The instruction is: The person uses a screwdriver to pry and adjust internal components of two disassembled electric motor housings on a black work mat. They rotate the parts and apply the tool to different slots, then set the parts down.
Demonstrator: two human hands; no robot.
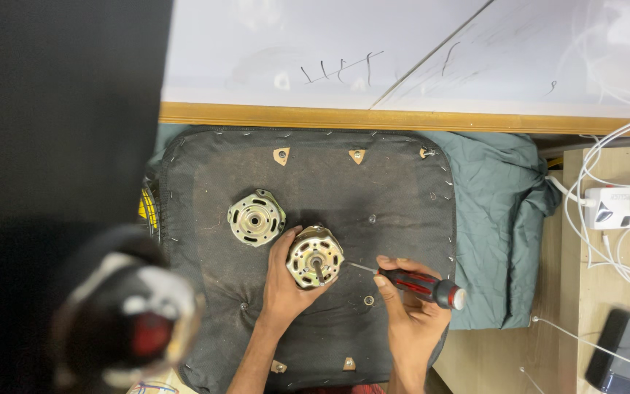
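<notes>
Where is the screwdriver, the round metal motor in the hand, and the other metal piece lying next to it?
screwdriver (426, 285), head view, on its red and black handle.
motor (314, 257), head view, on its round metal top face.
metal end cover (256, 217), head view, on its flat face near the centre hole.

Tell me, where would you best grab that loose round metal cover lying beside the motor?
Probably by its outer rim, coming straight down from above. The metal cover lies flat on the dark pad, apart from the motor that the left hand holds, so its lobed edge is free all round. The right hand holds the screwdriver.
</notes>
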